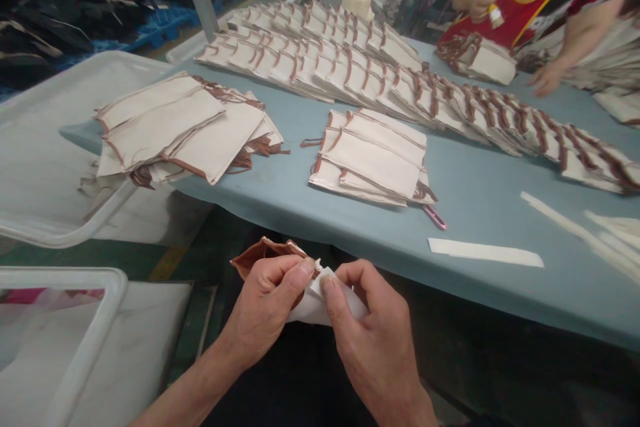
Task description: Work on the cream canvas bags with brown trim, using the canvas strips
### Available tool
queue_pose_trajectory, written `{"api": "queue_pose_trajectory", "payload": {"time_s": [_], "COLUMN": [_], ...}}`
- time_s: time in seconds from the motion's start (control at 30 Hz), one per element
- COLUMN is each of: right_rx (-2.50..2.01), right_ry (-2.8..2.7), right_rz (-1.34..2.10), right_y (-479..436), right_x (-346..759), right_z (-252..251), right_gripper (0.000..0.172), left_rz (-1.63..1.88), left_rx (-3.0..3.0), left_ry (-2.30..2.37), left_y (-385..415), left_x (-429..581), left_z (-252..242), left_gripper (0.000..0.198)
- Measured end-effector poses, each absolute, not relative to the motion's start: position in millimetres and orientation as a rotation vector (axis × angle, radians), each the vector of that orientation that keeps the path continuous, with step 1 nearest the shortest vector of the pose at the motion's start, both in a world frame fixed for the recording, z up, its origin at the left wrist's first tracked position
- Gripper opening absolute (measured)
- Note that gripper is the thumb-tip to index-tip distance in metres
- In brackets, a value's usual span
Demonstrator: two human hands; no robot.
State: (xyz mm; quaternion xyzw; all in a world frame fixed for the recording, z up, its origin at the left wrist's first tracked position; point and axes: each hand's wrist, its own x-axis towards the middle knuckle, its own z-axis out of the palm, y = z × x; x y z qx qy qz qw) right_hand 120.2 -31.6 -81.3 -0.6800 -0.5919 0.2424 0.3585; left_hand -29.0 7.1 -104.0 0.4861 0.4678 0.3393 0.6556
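My left hand [273, 300] is closed, thumb and forefinger pinching the edge of a small fabric pouch [264, 253] with a brown inside. Opposite it, my right hand [373, 327] is closed too, its thumb pressing a white flap [320, 278] of material against the fingers. A small frayed white tip sticks up between the two hands. White material hangs below the fingers; whether it all belongs to the pouch I cannot tell. Both hands are held in front of the table edge, over my lap.
On the blue-grey table [280, 207] lie a small stack of cream pouches [377, 153], a larger pile [165, 123], long overlapping rows [345, 70], a pink thread snipper [435, 217] and white strips [485, 252]. Plastic bins [113, 213] stand left. A co-worker's hand [547, 77] is across the table.
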Motion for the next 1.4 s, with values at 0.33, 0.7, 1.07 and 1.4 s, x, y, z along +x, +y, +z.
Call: {"api": "queue_pose_trajectory", "payload": {"time_s": [0.33, 0.7, 1.07, 1.4], "right_rx": [-1.763, -1.737, -1.504, -1.169], "right_ry": [-1.567, -1.501, -1.073, -1.101], "right_rz": [0.500, 0.530, 1.446, 1.658], "right_y": [-30, -30, -24, -22], "right_x": [118, 118, 132, 131], "right_z": [-84, -92, -104, -115], "right_gripper": [0.021, 0.020, 0.033, 0.052], "left_rz": [0.772, 0.723, 0.795, 0.691], "left_rx": [1.094, 1.205, 1.389, 1.137], "left_ry": [1.047, 1.027, 1.202, 1.024], "left_y": [8, 9, 4, 5], "left_x": [-27, -32, -17, -27], "left_z": [-104, -98, -89, -102], "left_gripper": [0.049, 0.027, 0.018, 0.017]}}
